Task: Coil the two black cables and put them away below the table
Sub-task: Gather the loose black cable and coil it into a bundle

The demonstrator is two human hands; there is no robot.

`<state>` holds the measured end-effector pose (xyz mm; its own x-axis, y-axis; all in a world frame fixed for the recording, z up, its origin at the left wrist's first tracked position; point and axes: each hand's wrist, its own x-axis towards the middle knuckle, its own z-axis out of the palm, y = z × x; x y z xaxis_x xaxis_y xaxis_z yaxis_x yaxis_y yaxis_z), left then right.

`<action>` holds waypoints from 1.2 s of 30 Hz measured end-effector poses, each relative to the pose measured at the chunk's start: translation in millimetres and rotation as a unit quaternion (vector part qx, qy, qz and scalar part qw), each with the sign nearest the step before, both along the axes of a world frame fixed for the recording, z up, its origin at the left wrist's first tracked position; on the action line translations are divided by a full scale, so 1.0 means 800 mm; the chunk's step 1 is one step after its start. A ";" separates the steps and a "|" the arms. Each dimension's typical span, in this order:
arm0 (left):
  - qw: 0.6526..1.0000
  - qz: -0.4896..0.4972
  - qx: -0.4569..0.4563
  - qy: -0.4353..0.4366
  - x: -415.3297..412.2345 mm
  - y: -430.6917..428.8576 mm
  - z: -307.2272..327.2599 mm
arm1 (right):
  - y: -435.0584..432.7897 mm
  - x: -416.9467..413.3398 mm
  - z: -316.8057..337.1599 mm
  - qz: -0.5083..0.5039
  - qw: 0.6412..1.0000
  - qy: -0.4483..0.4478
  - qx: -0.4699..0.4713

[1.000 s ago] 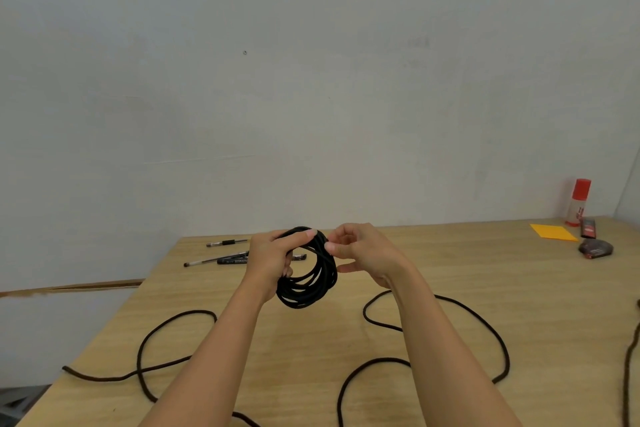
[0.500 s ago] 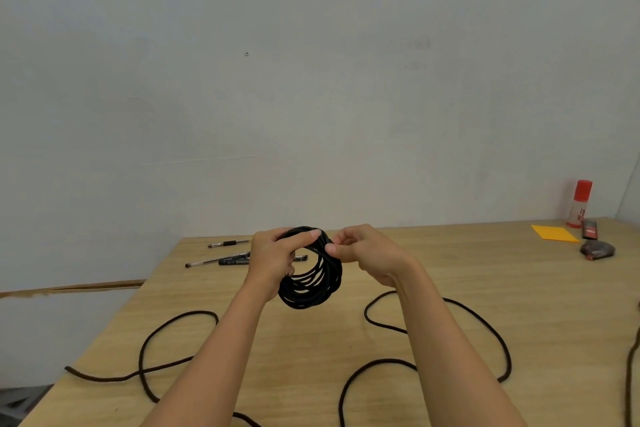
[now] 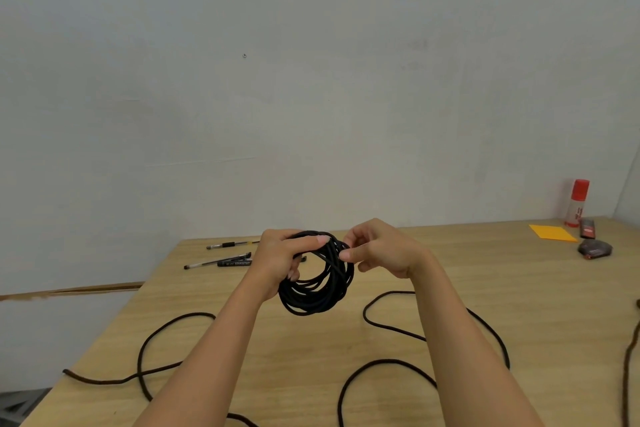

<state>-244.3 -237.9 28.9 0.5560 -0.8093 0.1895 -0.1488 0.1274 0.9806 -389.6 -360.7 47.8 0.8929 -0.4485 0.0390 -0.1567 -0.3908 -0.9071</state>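
Clasped around a coiled thin black cable [image 3: 316,289], the left hand [image 3: 278,262] holds it above the pale wooden table [image 3: 526,291]. The right hand [image 3: 382,250] pinches one strand.

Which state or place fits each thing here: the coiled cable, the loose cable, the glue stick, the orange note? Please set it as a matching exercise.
Things:
1. coiled cable
2. loose cable
3. glue stick
4. orange note

States:
A. stands upright at the far right
B. lies flat at the far right
C. held above the table by the left hand and the right hand
D. sprawls in open loops on the table

Pairs: 1-C, 2-D, 3-A, 4-B
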 end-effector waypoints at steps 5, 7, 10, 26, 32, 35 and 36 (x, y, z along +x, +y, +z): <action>1.000 -0.001 0.006 0.017 -0.006 -0.002 -0.006 | 0.001 0.001 -0.003 -0.058 0.993 0.019 -0.101; 1.000 -0.001 0.005 0.027 -0.008 -0.003 -0.006 | 0.001 0.001 -0.002 -0.076 0.989 0.017 -0.129; 0.999 0.001 -0.003 0.033 -0.010 -0.005 -0.004 | 0.004 0.001 0.002 -0.099 0.981 0.007 -0.164; 0.997 0.000 -0.069 0.020 -0.005 -0.003 -0.001 | 0.021 0.027 -0.031 -0.122 0.988 -0.098 0.004; 0.993 -0.001 -0.081 0.088 0.004 -0.003 -0.007 | 0.019 0.029 -0.031 -0.143 0.982 -0.120 -0.005; 0.989 -0.013 -0.085 0.125 0.006 -0.004 -0.009 | 0.020 0.028 -0.025 -0.170 0.976 -0.136 0.002; 0.987 -0.017 -0.085 0.138 0.007 -0.003 -0.010 | 0.019 0.026 -0.024 -0.160 0.978 -0.131 0.021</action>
